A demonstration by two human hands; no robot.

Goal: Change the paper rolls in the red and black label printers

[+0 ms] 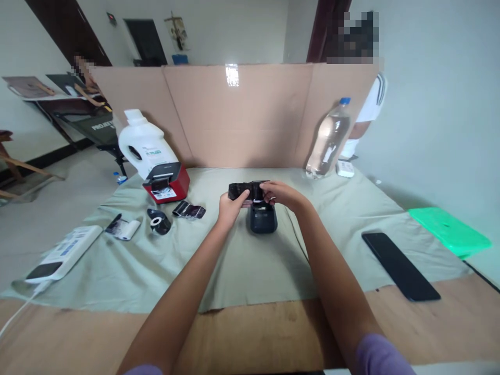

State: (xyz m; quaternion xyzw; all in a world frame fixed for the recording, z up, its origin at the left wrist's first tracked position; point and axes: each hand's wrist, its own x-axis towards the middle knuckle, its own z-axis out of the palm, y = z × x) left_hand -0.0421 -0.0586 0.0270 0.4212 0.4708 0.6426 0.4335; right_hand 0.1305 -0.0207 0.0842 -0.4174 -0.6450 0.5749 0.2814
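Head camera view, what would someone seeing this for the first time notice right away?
Probably the two hands at the middle of the cloth-covered table: the left hand and right hand together hold a black strip just above a small dark printer. Next, the red and black printer with a white jug behind it at the back left. A clear water bottle stands against the cardboard screen at the back right.

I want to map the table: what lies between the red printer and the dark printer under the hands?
In the head view, a black wrapper lies on the cloth between the red printer and the dark printer.
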